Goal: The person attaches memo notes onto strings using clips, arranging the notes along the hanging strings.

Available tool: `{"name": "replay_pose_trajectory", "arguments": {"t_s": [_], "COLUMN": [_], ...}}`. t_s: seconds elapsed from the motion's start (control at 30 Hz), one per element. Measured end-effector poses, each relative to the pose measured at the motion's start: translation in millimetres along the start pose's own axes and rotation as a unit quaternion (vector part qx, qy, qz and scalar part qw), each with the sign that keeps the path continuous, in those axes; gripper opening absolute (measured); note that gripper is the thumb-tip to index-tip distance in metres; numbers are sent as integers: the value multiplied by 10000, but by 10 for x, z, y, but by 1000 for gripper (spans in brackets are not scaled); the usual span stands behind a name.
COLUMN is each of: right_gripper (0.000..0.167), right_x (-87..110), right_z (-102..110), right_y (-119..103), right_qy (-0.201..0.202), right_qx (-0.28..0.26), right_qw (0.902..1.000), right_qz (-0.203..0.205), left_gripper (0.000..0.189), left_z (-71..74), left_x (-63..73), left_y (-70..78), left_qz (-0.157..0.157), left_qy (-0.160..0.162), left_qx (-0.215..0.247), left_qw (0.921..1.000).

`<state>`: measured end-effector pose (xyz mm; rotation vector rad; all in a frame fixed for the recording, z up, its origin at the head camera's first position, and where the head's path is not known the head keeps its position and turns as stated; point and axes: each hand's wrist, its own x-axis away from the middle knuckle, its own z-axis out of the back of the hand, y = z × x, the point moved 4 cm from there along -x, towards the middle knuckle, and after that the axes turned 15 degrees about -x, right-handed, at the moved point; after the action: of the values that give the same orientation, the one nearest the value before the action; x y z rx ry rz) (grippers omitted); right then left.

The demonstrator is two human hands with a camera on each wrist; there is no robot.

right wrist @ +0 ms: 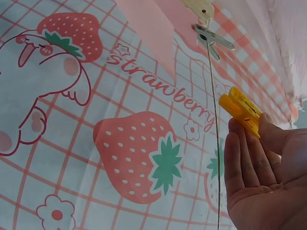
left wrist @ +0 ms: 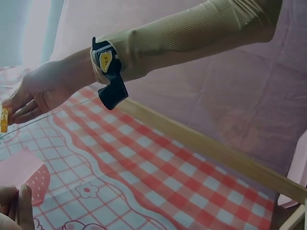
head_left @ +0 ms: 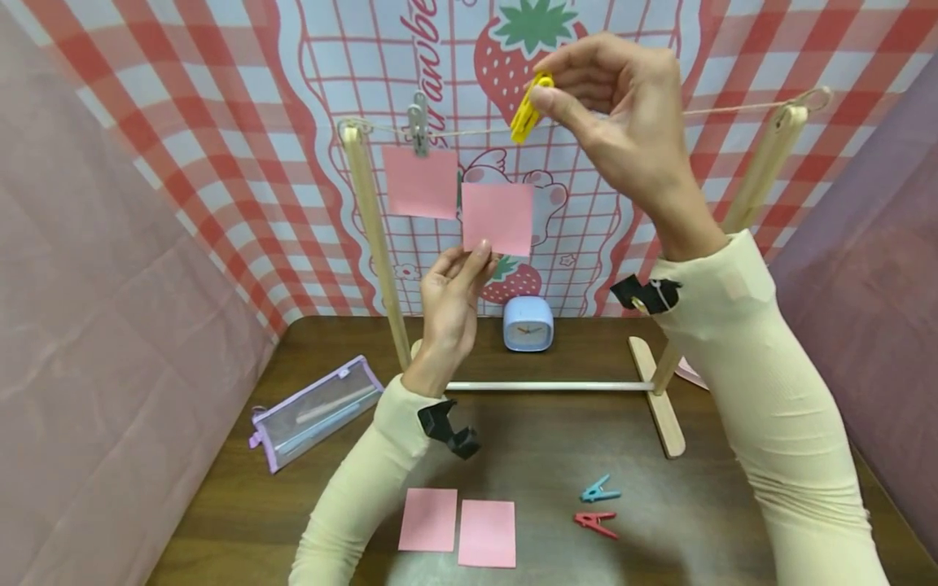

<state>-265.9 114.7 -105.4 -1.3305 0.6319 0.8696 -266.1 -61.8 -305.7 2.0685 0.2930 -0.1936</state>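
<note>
My left hand [head_left: 452,303] pinches a pink paper square [head_left: 498,216] by its lower edge, below the string [head_left: 476,133]. Up at the string, my right hand [head_left: 623,114] pinches a yellow clothespin [head_left: 529,110] between thumb and fingers. In the right wrist view the yellow clothespin [right wrist: 241,111] is beside the string, apart from the paper. A grey clothespin [head_left: 418,126] holds another pink paper square [head_left: 421,185] on the string at the left. On the table lie two pink paper squares [head_left: 487,533], a blue clothespin [head_left: 600,490] and a red clothespin [head_left: 597,523].
The string runs between two wooden posts [head_left: 375,236] joined low down by a white rod [head_left: 550,387]. A small blue clock [head_left: 528,324] stands at the back of the table. To the left lies a purple-edged mesh pencil pouch [head_left: 317,415]. A strawberry-patterned cloth [head_left: 322,49] hangs behind.
</note>
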Motion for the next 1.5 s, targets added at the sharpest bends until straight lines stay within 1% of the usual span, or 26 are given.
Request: {"name": "replay_pose_trajectory", "arguments": {"t_s": [0.1,0.17,0.3,0.33,0.4,0.5,0.67,0.77,1.03,1.17,1.33,1.5], "right_gripper": [19,20,22,23,24,25,22,22,24,24,26,31], "right_x": [-33,-49,-75,-79,-87,-96,-111,-111,-91,-67,-50,-40], "right_z": [8,6,-26,-37,-56,-83,-120,-144,-210,-239,-251,-249], "right_y": [17,22,38,37,45,56,76,81,70,90,116,129], "right_qy": [0,-72,-144,-179,-190,-268,-308,-411,-757,-862,-899,-946], "right_qx": [152,277,429,509,643,861,879,897,1076,1119,1110,1183], "right_qw": [9999,9996,9989,9985,9974,9953,9944,9935,9897,9876,9859,9838], "right_qz": [-15,75,-75,-91,-266,-344,-497,-573,-563,-681,-869,-956], "left_gripper": [20,20,20,20,21,22,19,18,20,20,21,23], "left_z": [-37,-52,-64,-64,-66,-65,-75,-87,-128,-140,-162,-180], "left_x": [-29,-45,-66,-70,-75,-82,-94,-95,-80,-75,-79,-86], "left_y": [10,18,25,25,27,33,57,80,154,160,152,148], "left_qz": [19,18,16,20,23,14,22,7,-205,-244,-267,-281], "left_qy": [-53,-64,-33,-23,-6,25,72,109,262,318,303,260], "left_qx": [84,102,99,100,124,145,117,98,129,141,179,219], "left_qw": [9999,9999,9999,9999,9999,9999,9999,9999,9994,9991,9990,9990]}}
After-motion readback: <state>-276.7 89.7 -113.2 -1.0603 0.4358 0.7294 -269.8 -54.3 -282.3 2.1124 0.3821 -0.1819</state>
